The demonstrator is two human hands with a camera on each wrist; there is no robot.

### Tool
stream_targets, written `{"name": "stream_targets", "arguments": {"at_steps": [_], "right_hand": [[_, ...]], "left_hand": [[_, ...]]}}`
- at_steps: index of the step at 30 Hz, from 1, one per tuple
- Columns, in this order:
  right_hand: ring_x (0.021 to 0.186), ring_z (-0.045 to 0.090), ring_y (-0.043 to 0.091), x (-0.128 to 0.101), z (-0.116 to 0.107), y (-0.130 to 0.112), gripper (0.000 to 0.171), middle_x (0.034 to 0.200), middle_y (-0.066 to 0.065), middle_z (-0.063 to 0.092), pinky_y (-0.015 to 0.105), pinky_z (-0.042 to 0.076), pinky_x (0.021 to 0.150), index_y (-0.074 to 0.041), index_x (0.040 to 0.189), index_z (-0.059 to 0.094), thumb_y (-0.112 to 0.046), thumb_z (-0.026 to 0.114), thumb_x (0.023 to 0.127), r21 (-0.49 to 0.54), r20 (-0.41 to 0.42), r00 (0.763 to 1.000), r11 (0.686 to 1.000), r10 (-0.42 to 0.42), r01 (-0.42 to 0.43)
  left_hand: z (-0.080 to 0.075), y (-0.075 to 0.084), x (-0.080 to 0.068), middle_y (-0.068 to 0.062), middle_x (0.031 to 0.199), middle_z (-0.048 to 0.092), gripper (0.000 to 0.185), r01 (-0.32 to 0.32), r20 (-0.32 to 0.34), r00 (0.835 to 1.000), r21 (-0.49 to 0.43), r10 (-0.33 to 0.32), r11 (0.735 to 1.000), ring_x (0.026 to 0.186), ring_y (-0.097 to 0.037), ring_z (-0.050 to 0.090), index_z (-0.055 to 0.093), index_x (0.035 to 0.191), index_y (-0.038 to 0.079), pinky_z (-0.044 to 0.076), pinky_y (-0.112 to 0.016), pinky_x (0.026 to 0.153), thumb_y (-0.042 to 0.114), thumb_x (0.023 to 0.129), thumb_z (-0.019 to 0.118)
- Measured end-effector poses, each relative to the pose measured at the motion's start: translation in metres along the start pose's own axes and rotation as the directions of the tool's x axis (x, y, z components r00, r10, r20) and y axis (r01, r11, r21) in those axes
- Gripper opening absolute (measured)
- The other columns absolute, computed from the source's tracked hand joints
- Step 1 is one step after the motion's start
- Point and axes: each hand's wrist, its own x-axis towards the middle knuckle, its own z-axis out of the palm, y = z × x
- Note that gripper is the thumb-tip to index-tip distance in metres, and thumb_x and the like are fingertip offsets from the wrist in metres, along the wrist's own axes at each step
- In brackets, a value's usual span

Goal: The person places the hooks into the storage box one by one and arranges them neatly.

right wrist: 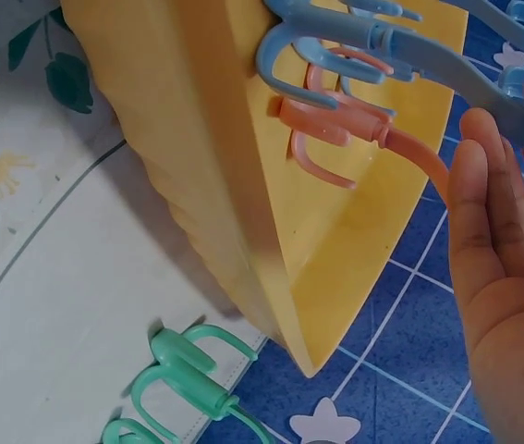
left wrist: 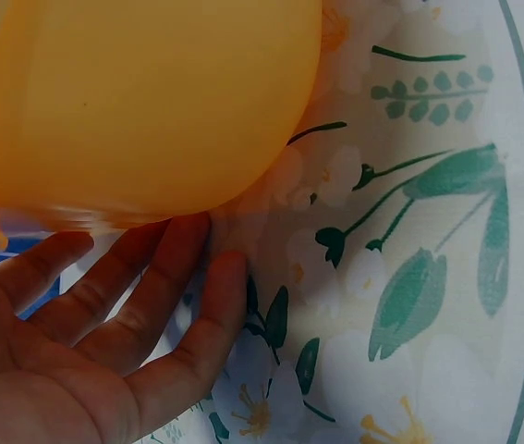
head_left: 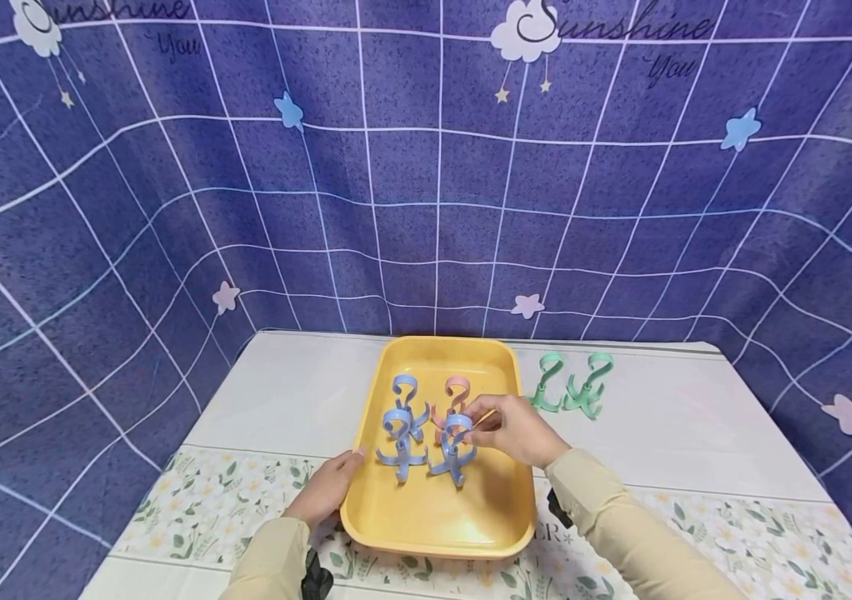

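Note:
My right hand (head_left: 516,429) pinches the curled top of a blue multi-prong hanging hook (head_left: 453,458) between thumb and fingers, over the yellow tray (head_left: 433,533). Behind that hook is a pink one (head_left: 458,392) of the same kind, partly covered by the fingers and the blue hook. Two more blue hooks stand at the tray's left side, one in front (head_left: 401,454) and one behind (head_left: 405,385). My left hand (head_left: 328,487) is at the tray's left edge. In the left wrist view its loosely extended fingers (left wrist: 183,268) touch the tray's outer wall.
Two green hooks, one nearer (head_left: 545,392) and one farther right (head_left: 587,392), stand on the white table right of the tray. A flowered cloth band (head_left: 231,479) crosses the table front. A blue checked curtain (head_left: 426,167) hangs behind and along both sides.

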Motion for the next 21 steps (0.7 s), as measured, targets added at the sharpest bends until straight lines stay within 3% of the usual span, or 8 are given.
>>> {"name": "stream_targets", "arguments": {"at_steps": [11, 21], "right_hand": [[0.082, 0.07, 0.02, 0.0, -0.006, -0.002, 0.019, 0.096, 0.009, 0.073, 0.028, 0.056, 0.075, -0.003, 0.104, 0.072, 0.0, 0.079, 0.086, -0.042, 0.02, 0.999, 0.999, -0.03, 0.03], [0.083, 0.068, 0.019, -0.003, -0.022, -0.004, 0.023, 0.099, 0.016, 0.072, 0.033, 0.055, 0.077, -0.001, 0.11, 0.072, -0.001, 0.078, 0.087, -0.091, 0.003, 1.0, 0.996, -0.024, 0.024]], "left_hand": [[0.0, 0.002, 0.0, -0.012, 0.096, 0.069, 0.058, 0.017, -0.024, 1.0, 0.018, -0.017, 1.0, 0.076, -0.024, 0.068, 0.051, 0.144, -0.003, 0.057, -0.04, 0.064, 0.042, 0.111, 0.037], [0.0, 0.001, 0.0, -0.012, 0.094, 0.069, 0.058, 0.026, -0.017, 1.0, 0.014, -0.025, 1.0, 0.074, -0.024, 0.068, 0.052, 0.143, -0.003, 0.056, -0.039, 0.064, 0.043, 0.111, 0.036]]}}
